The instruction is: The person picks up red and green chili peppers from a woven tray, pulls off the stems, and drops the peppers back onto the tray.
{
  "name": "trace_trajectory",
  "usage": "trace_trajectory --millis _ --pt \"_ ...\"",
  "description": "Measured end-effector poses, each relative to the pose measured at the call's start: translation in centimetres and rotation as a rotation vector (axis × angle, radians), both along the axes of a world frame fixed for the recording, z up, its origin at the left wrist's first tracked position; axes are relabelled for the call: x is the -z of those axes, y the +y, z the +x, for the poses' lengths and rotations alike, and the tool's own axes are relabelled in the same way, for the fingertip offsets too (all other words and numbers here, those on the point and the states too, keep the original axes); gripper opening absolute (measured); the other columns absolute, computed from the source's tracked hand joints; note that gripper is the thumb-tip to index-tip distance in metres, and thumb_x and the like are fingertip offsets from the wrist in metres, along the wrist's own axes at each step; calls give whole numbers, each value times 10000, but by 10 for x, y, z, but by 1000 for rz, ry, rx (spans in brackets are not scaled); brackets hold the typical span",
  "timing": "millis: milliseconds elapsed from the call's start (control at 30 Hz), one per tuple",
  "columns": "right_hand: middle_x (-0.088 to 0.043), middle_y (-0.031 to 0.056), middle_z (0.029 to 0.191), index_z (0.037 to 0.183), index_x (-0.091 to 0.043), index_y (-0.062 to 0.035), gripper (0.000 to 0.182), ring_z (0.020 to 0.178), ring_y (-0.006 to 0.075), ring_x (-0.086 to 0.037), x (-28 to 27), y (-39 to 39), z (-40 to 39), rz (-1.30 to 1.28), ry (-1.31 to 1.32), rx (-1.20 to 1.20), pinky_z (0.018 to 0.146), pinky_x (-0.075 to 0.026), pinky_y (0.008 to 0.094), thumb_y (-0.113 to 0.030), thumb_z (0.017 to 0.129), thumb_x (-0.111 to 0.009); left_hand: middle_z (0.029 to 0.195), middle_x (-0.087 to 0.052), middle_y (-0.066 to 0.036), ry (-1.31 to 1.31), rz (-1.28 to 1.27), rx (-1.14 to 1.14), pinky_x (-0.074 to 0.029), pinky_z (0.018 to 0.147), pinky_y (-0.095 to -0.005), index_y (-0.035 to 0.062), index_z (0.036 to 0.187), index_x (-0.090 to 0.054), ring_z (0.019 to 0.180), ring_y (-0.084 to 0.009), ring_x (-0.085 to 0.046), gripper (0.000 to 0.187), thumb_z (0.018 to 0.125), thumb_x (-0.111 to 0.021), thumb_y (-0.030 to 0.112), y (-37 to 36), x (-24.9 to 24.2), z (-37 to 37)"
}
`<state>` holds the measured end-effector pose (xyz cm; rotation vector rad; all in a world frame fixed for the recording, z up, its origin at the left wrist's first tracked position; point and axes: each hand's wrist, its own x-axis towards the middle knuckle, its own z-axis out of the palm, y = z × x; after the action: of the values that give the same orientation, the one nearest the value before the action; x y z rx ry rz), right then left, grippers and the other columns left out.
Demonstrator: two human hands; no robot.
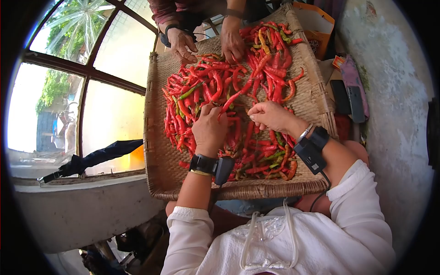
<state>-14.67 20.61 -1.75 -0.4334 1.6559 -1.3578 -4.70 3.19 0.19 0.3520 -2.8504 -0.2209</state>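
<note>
Red chili peppers [215,78], with a few green and yellowish ones among them, lie heaped in a large woven basket tray [160,181]. Over the middle of the heap, my left hand [211,130] is closed, back upward, around the lower end of a long red chili pepper [236,96] that slants up to the right. My right hand [275,117] is just to the right, with thumb and forefinger pinched together near a thin stem. Whatever lies between those fingertips is too small to name.
Across the tray, another person's hands [233,45] work at the peppers. A folded dark umbrella [101,158] leans on the windowsill at left. To the right are two phones [355,103], a pink cloth [352,73] and an orange paper bag [316,25] against the wall.
</note>
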Motion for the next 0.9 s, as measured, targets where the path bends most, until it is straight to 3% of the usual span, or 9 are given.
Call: trace_trajectory --millis 100,200,367,500,567,633,767,833,900 --pt "-573 35 777 1124 -516 29 329 587 75 -535 -3 -1 1 -49 4 -29 525 -440 200 -140 848 -576 977 -590 -92 189 134 115 -480 617 -374 52 900 -616 721 -289 -613 201 767 -625 202 4 -11 14" --pt "-582 29 778 1106 -537 -17 297 596 66 -550 -19 1 13 -257 -63 -128 523 -438 185 -147 844 -589 694 -606 -137 -160 441 174 -471 600 -393 39 890 -596 674 -306 -606 184 781 -613 186 11 -19 31" --pt "-582 23 708 1003 -585 -6 187 557 63 -552 -22 1 21 -172 -120 -200 493 -435 176 -112 849 -569 684 -604 -144 -304 440 298 -461 574 -399 48 901 -596 647 -317 -596 191 775 -618 189 9 -29 51" --pt "-594 26 678 963 -592 6 164 539 52 -549 -16 7 3 -128 -20 12 505 -454 168 -120 870 -543 678 -614 -76 -119 782 164 -434 510 -302 52 946 -597 553 -163 -567 194 813 -626 190 -11 -15 58" --pt "-607 40 729 1012 -573 -2 196 584 60 -569 -18 15 -11 -144 -47 125 516 -466 172 -147 892 -516 736 -624 -26 63 1636 -172 -401 484 -215 62 956 -595 541 -63 -513 154 866 -584 186 -21 -15 59" --pt "-606 51 765 1050 -556 3 229 608 64 -575 -13 19 -14 -239 -64 212 516 -460 173 -158 891 -518 775 -621 -15 161 1913 -112 -409 498 -176 74 967 -581 553 -34 -513 136 888 -550 180 -30 -26 61" --pt "-600 82 880 1160 -494 9 317 688 79 -593 -33 8 0 -392 -13 521 557 -463 178 -164 895 -508 840 -616 -11 294 2158 -220 -430 531 -182 82 1010 -550 604 -52 -551 153 889 -543 176 -35 -28 66" --pt "-600 96 897 1186 -472 9 352 681 87 -592 -30 7 0 -309 57 460 580 -470 190 -170 887 -520 875 -611 -9 328 2188 -337 -436 546 -186 86 1023 -541 637 -59 -564 161 888 -543 175 -34 -28 65" --pt "-606 97 876 1167 -496 12 369 678 94 -590 -26 3 0 -19 174 169 601 -473 203 -197 868 -554 943 -590 2 365 2178 -412 -446 586 -200 97 1036 -539 727 -65 -569 176 881 -552 180 -32 -24 68"
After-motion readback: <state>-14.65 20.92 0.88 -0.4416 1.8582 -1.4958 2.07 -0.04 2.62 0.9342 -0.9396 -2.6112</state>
